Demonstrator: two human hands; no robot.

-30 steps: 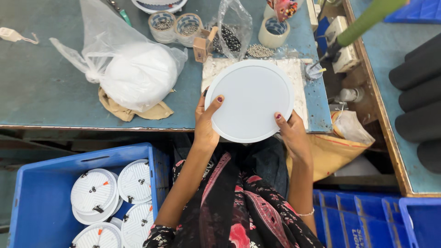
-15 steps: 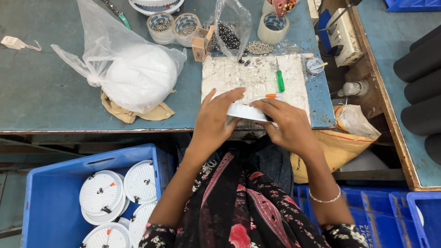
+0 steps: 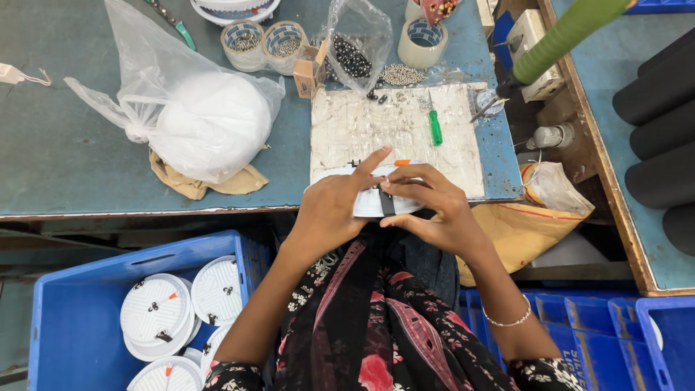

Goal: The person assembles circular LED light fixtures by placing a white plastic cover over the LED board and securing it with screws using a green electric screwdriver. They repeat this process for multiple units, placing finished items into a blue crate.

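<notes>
Head view: a blue crate of white discs sits low left. At the table's near edge, the left hand and right hand grip a white round panel, fingers pinching its black clip; bare tabletop lies leftward.

White disc, green screwdriver, blue crate, floral black dress.

Black floral-print garment with red and white blooms, beaded bracelet on right wrist.
</notes>
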